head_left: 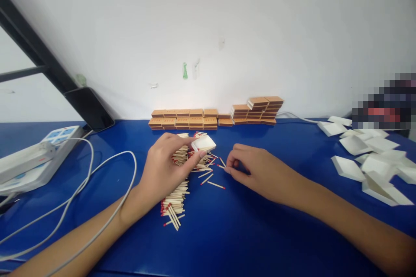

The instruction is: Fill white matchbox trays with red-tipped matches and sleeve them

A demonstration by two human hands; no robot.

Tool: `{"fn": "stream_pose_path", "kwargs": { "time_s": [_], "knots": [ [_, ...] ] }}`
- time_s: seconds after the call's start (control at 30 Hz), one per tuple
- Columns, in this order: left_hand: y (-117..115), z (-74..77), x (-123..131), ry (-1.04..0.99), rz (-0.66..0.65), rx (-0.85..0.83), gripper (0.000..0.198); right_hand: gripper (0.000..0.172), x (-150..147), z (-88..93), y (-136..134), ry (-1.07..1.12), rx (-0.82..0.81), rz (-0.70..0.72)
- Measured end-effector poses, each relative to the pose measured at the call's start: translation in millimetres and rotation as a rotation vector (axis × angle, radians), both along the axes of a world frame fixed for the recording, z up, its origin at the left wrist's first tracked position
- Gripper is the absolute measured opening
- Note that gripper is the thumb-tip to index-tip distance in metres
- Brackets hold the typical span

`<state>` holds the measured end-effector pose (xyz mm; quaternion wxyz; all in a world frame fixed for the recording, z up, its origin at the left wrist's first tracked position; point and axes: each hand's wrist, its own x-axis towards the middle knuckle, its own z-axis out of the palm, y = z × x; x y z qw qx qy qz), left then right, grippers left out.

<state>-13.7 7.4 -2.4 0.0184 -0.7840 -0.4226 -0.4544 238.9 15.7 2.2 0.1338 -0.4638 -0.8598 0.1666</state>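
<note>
Between the thumb and fingers of my left hand (167,158) is a small white matchbox tray (204,143), tilted above the matches. Below and around that hand lies a long pile of loose red-tipped matches (175,197), partly covered by the hand. To the right of the tray, my right hand (248,166) is closed in a pinch, its fingertips low over the blue table. Red-headed matches (221,166) stick out from these fingertips. Several stray matches (216,185) lie just left of and below the right hand.
Brown matchboxes (183,122) stand in rows along the wall, with a taller stack (260,112) to their right. Several white trays (349,169) lie heaped at the right. On the left are a power strip (61,138), a dark phone (89,108) and looping white cables (92,162).
</note>
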Motion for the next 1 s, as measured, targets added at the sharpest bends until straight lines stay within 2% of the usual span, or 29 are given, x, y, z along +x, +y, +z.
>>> {"fn": "stream_pose_path", "kwargs": {
  "time_s": [0.17, 0.33, 0.73, 0.87, 1.0],
  "knots": [
    [1, -1.3, 2, 0.006, -0.006, 0.004, 0.024, 0.014, -9, -3.7, -12, -0.058, -0.005, 0.007],
    [-2, -2.8, 3, 0.006, -0.006, -0.01, 0.025, 0.013, -17, -9.4, -19, 0.027, 0.007, 0.061],
    [-2, -1.6, 2, 0.013, -0.028, -0.002, 0.026, 0.012, -18, -15.0, -21, -0.018, 0.007, 0.137],
    [-1, -4.2, 1, 0.047, -0.047, -0.037, 0.026, 0.014, -15, -12.4, -17, -0.053, 0.018, 0.164],
    [2, -5.6, -1, 0.082, -0.047, -0.024, 0.029, 0.014, -3, -3.6, -10, 0.003, 0.068, 0.14]
  ]
}}
